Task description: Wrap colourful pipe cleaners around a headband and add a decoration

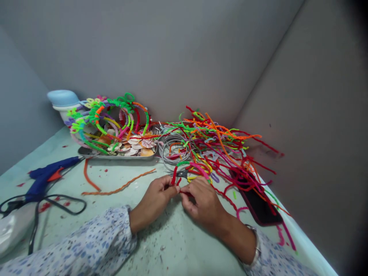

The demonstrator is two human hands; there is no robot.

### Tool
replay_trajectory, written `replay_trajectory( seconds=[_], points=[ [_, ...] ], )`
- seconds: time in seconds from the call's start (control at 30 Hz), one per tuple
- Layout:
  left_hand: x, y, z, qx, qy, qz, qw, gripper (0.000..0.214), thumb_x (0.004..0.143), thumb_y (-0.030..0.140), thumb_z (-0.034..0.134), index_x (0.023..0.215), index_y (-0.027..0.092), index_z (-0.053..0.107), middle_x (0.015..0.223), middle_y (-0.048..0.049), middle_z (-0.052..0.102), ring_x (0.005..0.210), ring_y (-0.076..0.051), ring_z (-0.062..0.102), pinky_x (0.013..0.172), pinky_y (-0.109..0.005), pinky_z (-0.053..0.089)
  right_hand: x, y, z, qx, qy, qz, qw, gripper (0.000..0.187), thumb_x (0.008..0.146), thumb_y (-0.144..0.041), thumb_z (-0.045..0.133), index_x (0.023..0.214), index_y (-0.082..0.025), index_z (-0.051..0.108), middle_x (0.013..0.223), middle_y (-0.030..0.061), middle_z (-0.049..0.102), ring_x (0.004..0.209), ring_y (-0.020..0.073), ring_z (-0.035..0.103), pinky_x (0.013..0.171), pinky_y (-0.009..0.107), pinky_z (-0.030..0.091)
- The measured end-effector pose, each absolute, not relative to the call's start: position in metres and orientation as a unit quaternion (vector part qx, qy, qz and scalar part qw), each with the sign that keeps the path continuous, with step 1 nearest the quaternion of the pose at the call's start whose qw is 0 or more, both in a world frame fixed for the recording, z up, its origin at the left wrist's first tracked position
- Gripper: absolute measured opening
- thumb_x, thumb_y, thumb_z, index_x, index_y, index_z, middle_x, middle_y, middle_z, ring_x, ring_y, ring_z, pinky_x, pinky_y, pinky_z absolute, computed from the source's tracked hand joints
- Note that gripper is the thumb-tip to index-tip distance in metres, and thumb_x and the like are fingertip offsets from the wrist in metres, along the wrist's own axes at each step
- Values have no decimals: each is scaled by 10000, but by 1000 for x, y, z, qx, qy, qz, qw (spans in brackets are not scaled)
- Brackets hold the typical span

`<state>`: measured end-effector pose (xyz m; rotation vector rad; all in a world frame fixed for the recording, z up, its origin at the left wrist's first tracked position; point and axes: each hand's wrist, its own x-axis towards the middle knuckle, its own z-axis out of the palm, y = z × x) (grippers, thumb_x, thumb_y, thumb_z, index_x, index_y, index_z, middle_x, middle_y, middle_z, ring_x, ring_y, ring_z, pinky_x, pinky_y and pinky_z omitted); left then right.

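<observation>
Both my hands rest on the pale green table near its middle. My left hand point(156, 197) pinches a red pipe cleaner point(174, 177) whose bent ends stick up between the fingers. My right hand point(201, 201) is closed on the same red pipe cleaner from the other side, fingertips almost touching the left ones. Just beyond them lies a pair of scissors point(181, 173) at the edge of a tangled pile of coloured pipe cleaners point(218, 145).
A metal tray point(115, 155) holds coloured pipe-cleaner rings and round discs at the back left. Wire hoops point(174, 149) lie beside it. A blue glue gun point(46, 177) with black cord sits at left. A dark phone point(257, 205) lies at right. Grey walls enclose the table.
</observation>
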<state>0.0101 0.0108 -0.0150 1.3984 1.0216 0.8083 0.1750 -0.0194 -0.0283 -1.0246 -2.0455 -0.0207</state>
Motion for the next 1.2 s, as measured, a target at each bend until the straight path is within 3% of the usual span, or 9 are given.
replay_trajectory(
  seconds=[0.23, 0.5, 1.0, 1.2],
  points=[
    [10, 12, -19, 595, 440, 346, 577, 114, 747, 241, 595, 680, 152, 566, 627, 23, 504, 592, -120, 418, 581, -253, 325, 175, -20, -29, -413, -814, 3, 408, 102, 819, -101, 530, 818, -191, 577, 683, 17, 609, 667, 164, 538, 685, 334, 422],
    [10, 9, -12, 642, 436, 343, 529, 266, 855, 389, 533, 722, 160, 557, 623, 29, 468, 590, -125, 425, 558, -243, 336, 179, -17, -28, -432, -796, -13, 423, 87, 827, -121, 539, 825, -200, 575, 689, 7, 599, 670, 161, 534, 696, 328, 420],
    [11, 9, -13, 646, 483, 333, 488, 201, 777, 311, 543, 635, 171, 514, 600, 38, 445, 587, -129, 396, 556, -246, 306, 176, -18, -28, -403, -828, -50, 388, 104, 821, -97, 513, 790, -188, 554, 657, 17, 570, 664, 173, 515, 682, 335, 407],
    [11, 8, -13, 639, 480, 335, 499, 246, 817, 353, 542, 657, 168, 513, 603, 42, 436, 584, -122, 385, 556, -247, 301, 178, -16, -30, -411, -818, -37, 399, 97, 824, -98, 530, 819, -189, 564, 673, 12, 575, 665, 166, 518, 701, 339, 408]
  ],
)
